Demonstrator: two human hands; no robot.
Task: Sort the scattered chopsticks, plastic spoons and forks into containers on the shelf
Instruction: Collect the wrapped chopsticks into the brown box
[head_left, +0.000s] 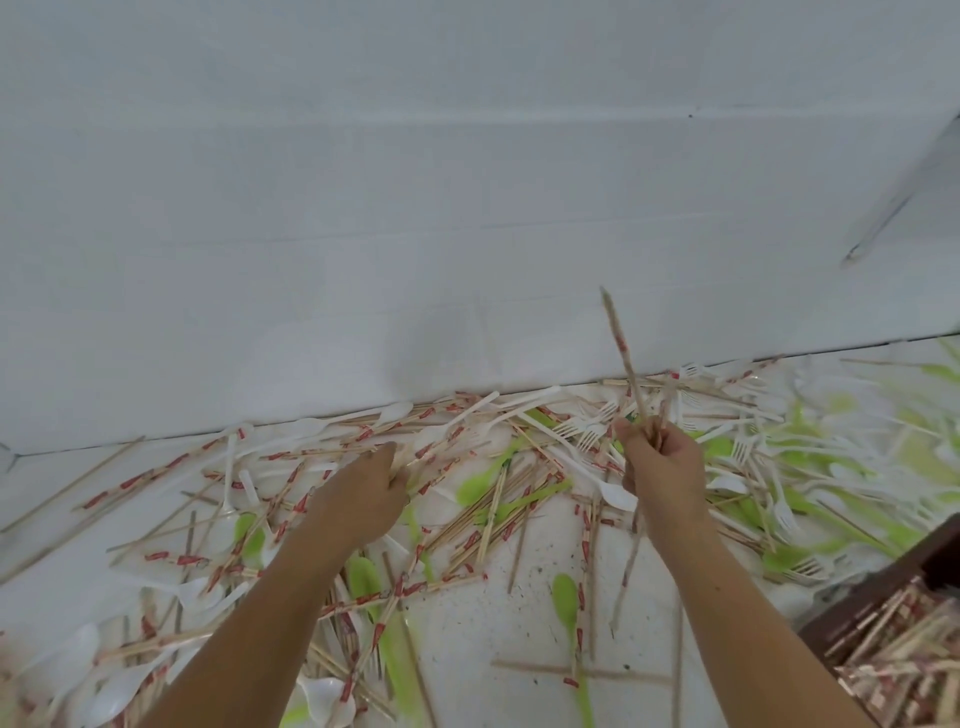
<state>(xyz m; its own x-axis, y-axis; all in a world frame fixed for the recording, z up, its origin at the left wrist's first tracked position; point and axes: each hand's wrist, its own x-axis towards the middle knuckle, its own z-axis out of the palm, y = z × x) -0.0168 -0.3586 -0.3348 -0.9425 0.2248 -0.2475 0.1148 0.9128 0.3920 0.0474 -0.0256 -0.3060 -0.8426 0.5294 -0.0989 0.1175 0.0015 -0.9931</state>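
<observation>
Wooden chopsticks with red-printed wrappers, white plastic forks (582, 423), white spoons (618, 496) and green spoons (565, 597) lie scattered over a white floor (467, 623) along a white wall. My right hand (662, 470) grips a chopstick (621, 348) that sticks up in front of the wall; more sticks hang below the fist. My left hand (363, 491) reaches down into the pile, its fingers curled on chopsticks (410, 467) lying there.
A dark wooden container (893, 644) holding several chopsticks sits at the lower right corner. The white wall (467, 208) meets the floor just behind the pile. Utensils lie thickest at the right and the lower left.
</observation>
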